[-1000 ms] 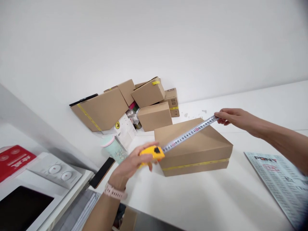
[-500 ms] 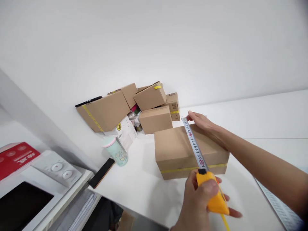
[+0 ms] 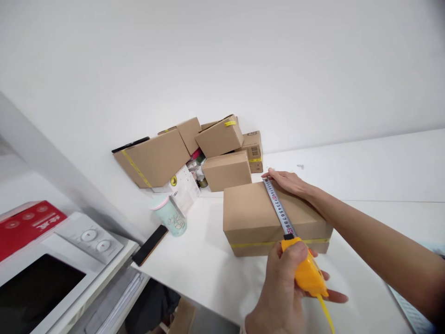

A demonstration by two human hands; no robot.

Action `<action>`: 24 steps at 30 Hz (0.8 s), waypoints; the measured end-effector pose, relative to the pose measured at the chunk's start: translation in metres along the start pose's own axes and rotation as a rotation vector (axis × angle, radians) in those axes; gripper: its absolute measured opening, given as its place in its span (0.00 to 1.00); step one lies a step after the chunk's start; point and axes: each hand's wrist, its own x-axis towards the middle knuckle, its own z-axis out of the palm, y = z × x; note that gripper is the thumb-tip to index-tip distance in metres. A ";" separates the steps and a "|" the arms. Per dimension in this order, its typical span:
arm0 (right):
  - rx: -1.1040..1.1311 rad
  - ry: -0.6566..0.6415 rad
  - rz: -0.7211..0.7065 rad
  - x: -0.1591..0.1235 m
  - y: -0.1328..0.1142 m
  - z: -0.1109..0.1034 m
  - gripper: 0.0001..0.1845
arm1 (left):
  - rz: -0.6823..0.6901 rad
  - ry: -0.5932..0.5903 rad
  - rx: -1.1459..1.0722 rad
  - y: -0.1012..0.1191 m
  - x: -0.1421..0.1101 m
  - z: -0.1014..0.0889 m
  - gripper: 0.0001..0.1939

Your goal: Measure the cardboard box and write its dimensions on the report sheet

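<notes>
A flat cardboard box (image 3: 250, 213) with a yellow tape band lies on the white table (image 3: 365, 171). My left hand (image 3: 283, 283) is closed round a yellow tape measure case (image 3: 308, 273) at the box's near edge. The steel tape blade (image 3: 278, 208) runs across the box top from front to back. My right hand (image 3: 288, 182) presses the blade's end down at the box's far edge, fingers pinched on it.
Several cardboard boxes (image 3: 222, 137) are piled against the wall behind. A pale green cup (image 3: 168, 215) and a black phone (image 3: 150, 245) sit left of the box. A white appliance with a dark screen (image 3: 45, 283) and a red card (image 3: 28, 225) stand at the left.
The tape went from lying along the box's length to crossing its width. My left hand carried the case to the near edge, and my right hand moved the blade end to the far edge.
</notes>
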 end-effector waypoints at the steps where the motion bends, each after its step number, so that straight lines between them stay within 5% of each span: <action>1: -0.012 -0.006 0.008 -0.001 -0.001 0.000 0.37 | 0.000 0.001 -0.003 0.000 0.000 0.001 0.31; 13: -0.078 -0.004 0.006 0.003 -0.001 0.004 0.38 | -0.011 -0.036 -0.021 -0.019 -0.002 -0.005 0.33; 24: -0.135 -0.006 -0.007 -0.002 -0.008 0.003 0.36 | 0.013 0.004 -0.012 -0.013 -0.008 0.005 0.31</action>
